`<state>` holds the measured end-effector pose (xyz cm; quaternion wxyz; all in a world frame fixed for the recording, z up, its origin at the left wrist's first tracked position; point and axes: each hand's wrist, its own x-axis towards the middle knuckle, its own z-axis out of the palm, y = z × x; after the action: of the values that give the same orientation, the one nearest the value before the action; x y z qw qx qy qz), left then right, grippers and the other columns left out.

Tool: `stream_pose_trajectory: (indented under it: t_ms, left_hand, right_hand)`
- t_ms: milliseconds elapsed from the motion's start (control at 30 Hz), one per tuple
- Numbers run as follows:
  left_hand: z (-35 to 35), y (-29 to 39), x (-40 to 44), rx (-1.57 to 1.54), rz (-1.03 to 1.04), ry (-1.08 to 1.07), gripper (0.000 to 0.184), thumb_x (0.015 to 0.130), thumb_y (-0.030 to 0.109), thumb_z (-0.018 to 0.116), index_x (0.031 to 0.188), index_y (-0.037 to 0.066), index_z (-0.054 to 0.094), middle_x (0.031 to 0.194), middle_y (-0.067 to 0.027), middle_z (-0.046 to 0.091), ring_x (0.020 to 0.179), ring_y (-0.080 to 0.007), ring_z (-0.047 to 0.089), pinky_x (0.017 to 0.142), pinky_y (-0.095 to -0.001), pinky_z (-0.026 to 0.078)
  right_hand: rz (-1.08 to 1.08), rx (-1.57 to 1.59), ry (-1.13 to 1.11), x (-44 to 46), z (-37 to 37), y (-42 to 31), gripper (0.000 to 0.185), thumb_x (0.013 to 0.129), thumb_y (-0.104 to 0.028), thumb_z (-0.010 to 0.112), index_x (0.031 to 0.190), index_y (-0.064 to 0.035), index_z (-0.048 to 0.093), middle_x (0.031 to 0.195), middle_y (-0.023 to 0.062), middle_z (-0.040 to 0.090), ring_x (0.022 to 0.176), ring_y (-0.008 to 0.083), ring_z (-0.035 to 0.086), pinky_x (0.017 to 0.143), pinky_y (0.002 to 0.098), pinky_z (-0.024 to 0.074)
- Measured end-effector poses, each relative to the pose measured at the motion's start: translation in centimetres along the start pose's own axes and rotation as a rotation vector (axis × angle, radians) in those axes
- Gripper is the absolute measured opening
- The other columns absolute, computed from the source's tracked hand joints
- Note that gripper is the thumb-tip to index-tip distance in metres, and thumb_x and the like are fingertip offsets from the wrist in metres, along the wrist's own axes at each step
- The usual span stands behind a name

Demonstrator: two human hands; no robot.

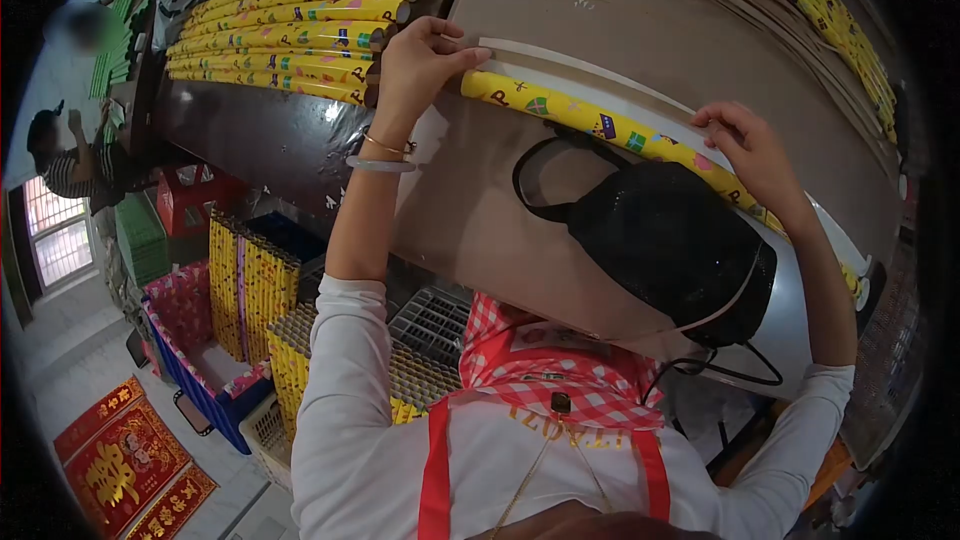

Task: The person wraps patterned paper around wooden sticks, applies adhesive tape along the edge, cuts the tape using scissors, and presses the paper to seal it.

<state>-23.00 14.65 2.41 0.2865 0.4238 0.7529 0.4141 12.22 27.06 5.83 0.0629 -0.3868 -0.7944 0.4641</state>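
Left hand [430, 58] and right hand [745, 145], whether pinching or not I cannot tell, meet opposite ends of a pale strip [590, 68], the yellow tube [610, 130] between them seemingly unfinished, wrapped tubes [300, 32] beside the left looking done

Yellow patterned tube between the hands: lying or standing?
Lying: the yellow patterned tube stretches lengthwise along the brown tabletop, one end near the left hand.

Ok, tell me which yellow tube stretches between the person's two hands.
The lone tube running from the left hand past the right hand; the other yellow tubes are bunched in groups.
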Motion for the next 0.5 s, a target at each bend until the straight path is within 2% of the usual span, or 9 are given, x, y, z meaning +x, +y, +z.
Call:
stream_pose_trajectory:
  t_ms: [67,300,500]
  left_hand:
    - [0.09,-0.42,0.17,0.008,-0.005,0.007,0.041,0.063,0.022,0.08,0.091,-0.001,0.06,0.071,-0.0045,0.066,0.065,-0.0091,0.061,0.061,-0.0207,0.048]
    - [0.13,-0.22,0.46,0.053,0.001,0.006,0.042,0.062,0.022,0.081,0.089,-0.001,0.061,0.071,-0.0046,0.066,0.065,-0.0091,0.061,0.061,-0.0209,0.048]
    - [0.31,-0.21,0.32,-0.04,0.004,0.008,0.039,0.064,0.02,0.08,0.09,-0.002,0.06,0.072,-0.006,0.066,0.067,-0.0103,0.063,0.063,-0.0201,0.048]
  right_hand:
    - [0.059,0.038,0.007,0.04,0.09,-0.45,0.018,0.086,-0.008,0.048,0.099,-0.002,0.06,0.092,0.008,0.059,0.08,0.0168,0.057,0.075,0.0285,0.046]
    - [0.033,-0.025,0.004,0.02,0.07,-0.2,0.018,0.084,-0.005,0.049,0.097,-0.0037,0.06,0.092,0.0085,0.058,0.081,0.0171,0.056,0.075,0.0291,0.045]
    - [0.017,-0.038,0.01,-0.02,0.09,-0.33,0.018,0.082,-0.005,0.05,0.097,-0.0044,0.06,0.086,0.0072,0.057,0.081,0.0177,0.056,0.075,0.0296,0.0444]
